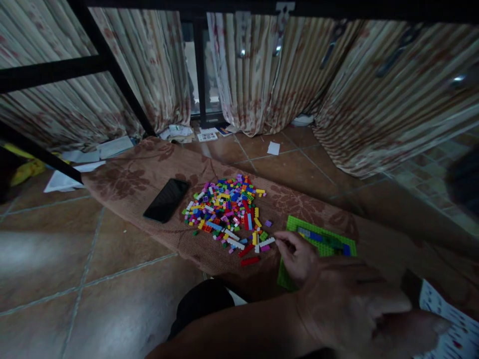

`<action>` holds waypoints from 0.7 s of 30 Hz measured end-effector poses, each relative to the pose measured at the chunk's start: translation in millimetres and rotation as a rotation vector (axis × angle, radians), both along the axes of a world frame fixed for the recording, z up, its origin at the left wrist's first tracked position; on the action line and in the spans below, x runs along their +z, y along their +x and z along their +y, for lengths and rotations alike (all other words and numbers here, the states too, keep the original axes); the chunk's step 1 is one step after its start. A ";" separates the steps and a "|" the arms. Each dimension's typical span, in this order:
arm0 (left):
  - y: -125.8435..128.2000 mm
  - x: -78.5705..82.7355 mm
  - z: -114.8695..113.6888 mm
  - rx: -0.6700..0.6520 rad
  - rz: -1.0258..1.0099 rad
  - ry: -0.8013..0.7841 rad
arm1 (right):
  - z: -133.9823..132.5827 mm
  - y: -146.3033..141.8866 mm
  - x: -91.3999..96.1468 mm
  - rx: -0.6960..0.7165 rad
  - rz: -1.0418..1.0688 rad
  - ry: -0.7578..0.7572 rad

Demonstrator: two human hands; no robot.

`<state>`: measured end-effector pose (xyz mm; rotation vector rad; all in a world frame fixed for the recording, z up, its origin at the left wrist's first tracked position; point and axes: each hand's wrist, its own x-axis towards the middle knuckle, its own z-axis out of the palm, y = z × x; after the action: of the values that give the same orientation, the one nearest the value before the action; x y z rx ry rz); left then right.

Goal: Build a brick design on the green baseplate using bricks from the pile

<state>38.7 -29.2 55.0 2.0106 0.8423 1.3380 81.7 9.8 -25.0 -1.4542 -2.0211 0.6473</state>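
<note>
Closest to the lens is the left hand (359,309), big and blurry at the bottom right, forearm coming in from the lower left; its fingers lie loosely apart and hold nothing. Just past it the right hand (297,257) reaches toward the toy bricks; its fingers (281,243) are bunched at the end of a white brick (267,243), touching it, though I can't tell if they actually grip it. That brick sits at the near right edge of the brick pile (224,209), just beside the green baseplate (295,224); the baseplate has a short row of blue bricks (322,238) on it, and a loose red brick (250,261) lies near the pile's front. Everything rests on a brown flowered mat (123,179) spread over the tiled floor (112,249). A dark phone (166,200) lies screen up left of the pile. As for writing: a printed sheet (449,319) at the lower right and papers (207,134) by the striped curtains (262,70) carry marks, all too small to read.
</note>
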 end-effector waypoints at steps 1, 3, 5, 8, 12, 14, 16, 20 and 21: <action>-1.7 1.6 -0.1 -0.006 -0.006 0.000 | 1.5 -3.5 0.4 0.004 -0.005 -0.016; -5.0 4.2 -0.2 -0.018 0.004 0.007 | 2.6 -8.6 2.1 0.005 -0.038 -0.027; -8.9 6.3 -0.1 -0.029 0.028 0.015 | 2.0 -13.2 3.7 0.001 -0.085 -0.021; -17.1 9.3 -0.7 -0.031 0.047 0.022 | 0.8 -21.2 3.6 0.025 -0.154 -0.033; -27.2 10.9 -1.8 -0.001 0.046 0.011 | 1.3 -33.1 -2.4 0.066 -0.222 -0.084; -28.9 10.0 -1.1 0.003 0.028 0.029 | 1.8 -39.4 -6.2 0.074 -0.243 -0.081; -28.0 8.6 0.6 0.017 -0.007 0.029 | 1.9 -45.7 -8.6 0.064 -0.234 -0.066; -24.9 6.8 4.3 0.069 -0.077 0.017 | -0.1 -52.3 -3.4 -0.008 -0.089 -0.060; -25.8 7.2 5.3 0.091 -0.094 0.029 | -0.7 -51.1 0.1 -0.039 -0.034 -0.054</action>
<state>12.8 -23.9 62.2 1.9351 0.8859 1.4908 30.5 9.1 -24.9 -1.5416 -2.0104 0.6692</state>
